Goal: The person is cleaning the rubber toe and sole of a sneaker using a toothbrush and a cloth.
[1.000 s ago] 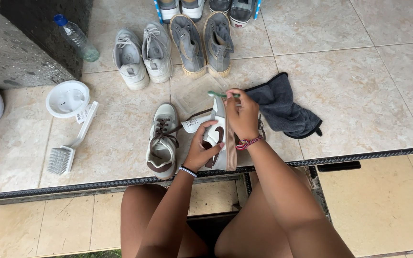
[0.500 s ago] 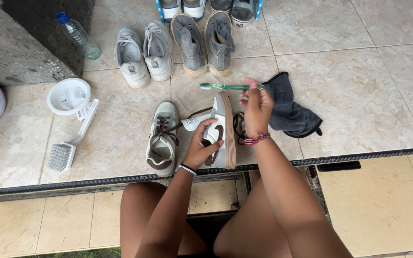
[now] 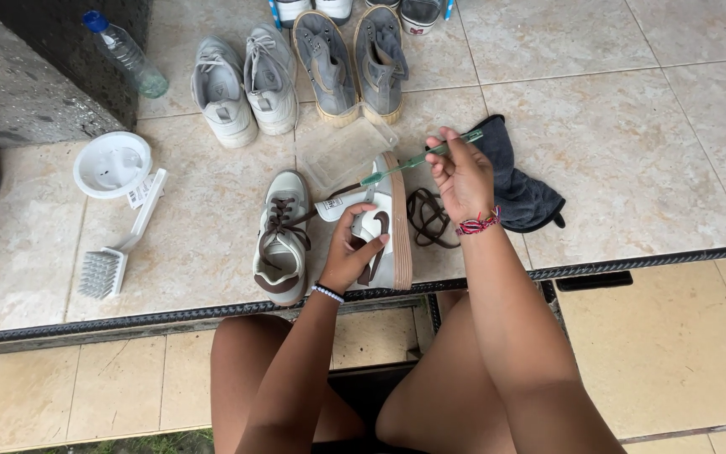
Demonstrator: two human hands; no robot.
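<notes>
While left fingers clasp the sneaker, right fingers (pinched) hold a toothbrush.

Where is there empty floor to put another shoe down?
Bare tile lies right of the dark cloth, out to the step edge, and between the scrub brush and the laced shoe. It is crowded around the held shoe and along the shoe row.

Left hand grips white sneaker tipped on its side on tiled floor. Right hand pinches green toothbrush above it. Matching sneaker lies just beside.
</notes>
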